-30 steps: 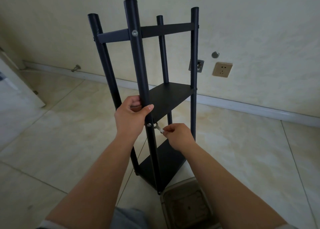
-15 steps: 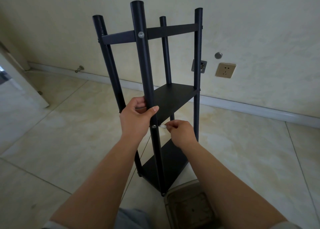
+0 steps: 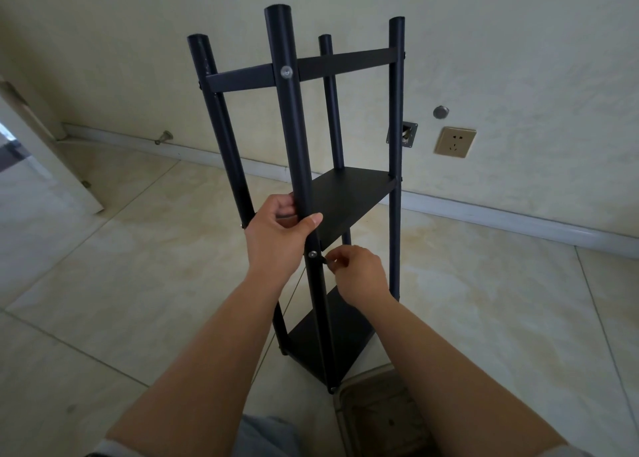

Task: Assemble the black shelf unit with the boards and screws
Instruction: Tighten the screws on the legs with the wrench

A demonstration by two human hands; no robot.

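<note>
The black shelf unit (image 3: pixel 359 197) stands upright on the tiled floor, with four round posts, a top cross board, a middle board and a bottom board. My left hand (image 3: pixel 276 235) grips the near post (image 3: pixel 294 138) just above the middle board. My right hand (image 3: pixel 359 273) pinches a small tool (image 3: pixel 325 260) at the right side of that post, level with the silver screw head (image 3: pixel 313 254). Most of the tool is hidden by my fingers. A second screw head (image 3: pixel 286 72) sits on the near post at the top board.
A wall with a socket (image 3: pixel 454 142), a metal plate (image 3: pixel 403 134) and a round cap (image 3: pixel 441 112) runs behind the shelf. A white door (image 3: pixel 45 166) stands at the left, a door stopper (image 3: pixel 163 137) by the skirting. A floor drain cover (image 3: pixel 380 418) lies near my feet.
My right hand has moved up and closer to the post, bringing the small tool in against it by the screw. My left hand keeps its hold on the post.
</note>
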